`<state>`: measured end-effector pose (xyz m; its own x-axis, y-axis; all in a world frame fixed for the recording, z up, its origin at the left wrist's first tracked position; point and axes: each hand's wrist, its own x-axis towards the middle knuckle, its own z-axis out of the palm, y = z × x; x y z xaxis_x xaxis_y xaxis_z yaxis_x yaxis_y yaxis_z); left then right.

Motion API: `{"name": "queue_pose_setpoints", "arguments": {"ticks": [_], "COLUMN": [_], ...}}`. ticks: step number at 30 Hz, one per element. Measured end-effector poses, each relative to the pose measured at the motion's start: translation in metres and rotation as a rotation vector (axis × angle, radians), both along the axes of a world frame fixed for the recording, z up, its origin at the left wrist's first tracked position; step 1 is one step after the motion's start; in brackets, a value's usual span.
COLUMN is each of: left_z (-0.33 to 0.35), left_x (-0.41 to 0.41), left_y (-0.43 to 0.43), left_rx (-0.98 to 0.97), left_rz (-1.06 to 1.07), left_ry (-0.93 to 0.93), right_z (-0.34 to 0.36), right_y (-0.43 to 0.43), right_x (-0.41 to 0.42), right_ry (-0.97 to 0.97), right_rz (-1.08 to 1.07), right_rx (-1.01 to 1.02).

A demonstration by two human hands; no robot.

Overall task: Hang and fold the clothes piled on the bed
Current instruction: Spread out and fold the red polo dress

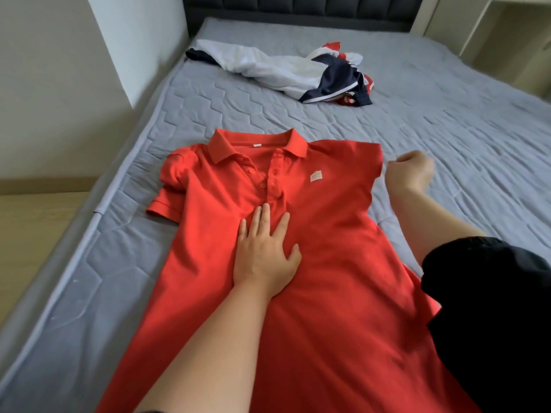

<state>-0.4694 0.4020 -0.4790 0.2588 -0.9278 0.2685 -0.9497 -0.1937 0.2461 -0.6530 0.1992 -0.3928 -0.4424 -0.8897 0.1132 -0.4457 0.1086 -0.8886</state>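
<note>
Left hand (265, 257) flat on red shirt (328, 293), right hand (410, 172) curled beside

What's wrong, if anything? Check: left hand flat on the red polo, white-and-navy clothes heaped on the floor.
Wrong on the floor: the head view shows the white-and-navy clothes heaped on the bed. The left hand is flat on the red polo.

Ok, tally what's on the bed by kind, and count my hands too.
Red polo shirt: 1
Crumpled heap of white, navy and red clothes: 1 (garments inside cannot be counted)
Hands: 2, the left hand and the right hand
Total: 4
</note>
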Motion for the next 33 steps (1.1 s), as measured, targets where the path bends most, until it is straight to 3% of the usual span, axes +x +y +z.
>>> {"name": "queue_pose_setpoints", "arguments": {"ticks": [3, 5, 7, 8, 12, 16, 18, 22, 23, 30, 33], "left_z": [-0.001, 0.000, 0.000, 0.000, 0.001, 0.001, 0.001, 0.001, 0.001, 0.001, 0.001], "left_x": [0.001, 0.001, 0.000, 0.000, 0.001, -0.001, 0.000, 0.001, 0.000, 0.001, 0.000], "left_y": [0.000, 0.000, 0.000, 0.000, 0.000, 0.001, 0.000, 0.000, 0.000, -0.001, -0.001], "left_rx": [-0.002, -0.005, -0.006, -0.005, -0.006, -0.012, -0.013, -0.008, -0.006, -0.002, -0.005], "left_rz": [0.000, 0.001, 0.003, 0.004, 0.008, 0.005, 0.003, 0.008, 0.007, 0.013, 0.014], "left_ry": [-0.004, -0.008, -0.010, -0.011, -0.006, -0.006, -0.008, -0.020, -0.020, -0.032, -0.035], "right_z": [-0.003, -0.004, -0.005, -0.007, -0.005, 0.001, 0.004, -0.006, -0.009, -0.013, -0.016], "right_y": [-0.002, 0.002, 0.010, 0.008, 0.009, -0.006, -0.009, -0.005, -0.002, 0.013, 0.011], "right_x": [-0.017, -0.011, -0.001, 0.005, 0.019, 0.001, -0.011, -0.026, -0.027, -0.026, -0.031], "right_ry": [0.008, -0.267, -0.634, -0.685, -0.670, -0.185, -0.152, -0.772, -0.832, -0.684, -0.649], "right_rz": [0.009, 0.131, 0.225, 0.276, 0.208, -0.007, -0.117, -0.051, -0.025, 0.232, 0.034], "right_rx": [0.211, 0.476, 0.580, 0.603, 0.546, 0.042, -0.065, 0.293, 0.342, 0.627, 0.393]}}
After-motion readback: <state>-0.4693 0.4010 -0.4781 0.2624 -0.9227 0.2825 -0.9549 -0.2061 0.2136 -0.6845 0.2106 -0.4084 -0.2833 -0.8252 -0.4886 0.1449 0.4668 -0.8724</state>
